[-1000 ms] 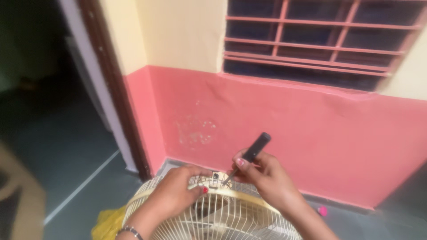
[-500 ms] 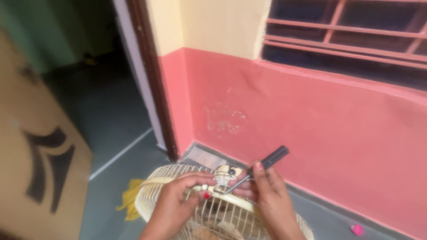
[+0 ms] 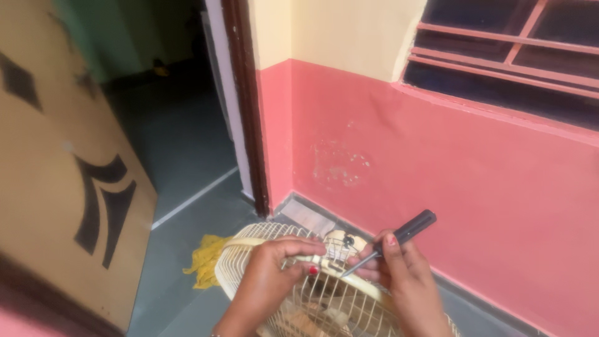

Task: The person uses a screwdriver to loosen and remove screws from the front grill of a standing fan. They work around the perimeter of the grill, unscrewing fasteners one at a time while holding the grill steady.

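A cream wire fan guard (image 3: 256, 256) stands on the floor at the bottom of the head view, its rim up toward me. My left hand (image 3: 274, 274) grips the top of the rim, fingers curled over it beside a small clip (image 3: 342, 244). My right hand (image 3: 399, 274) holds a dark-handled screwdriver (image 3: 405, 229) like a pen, its metal tip pointing down-left at the clip on the rim. Both hands almost touch each other over the guard.
A pink and cream wall (image 3: 449, 162) with a barred window (image 3: 518, 50) rises just behind the fan. A dark door frame (image 3: 246, 106) and an open tan door (image 3: 56, 162) stand at left. A yellow cloth (image 3: 209, 259) lies on the grey floor beside the guard.
The view has swung left, bringing the tan door into sight. Both hands stay on the guard's top rim, and the screwdriver tip has settled closer to the clip.
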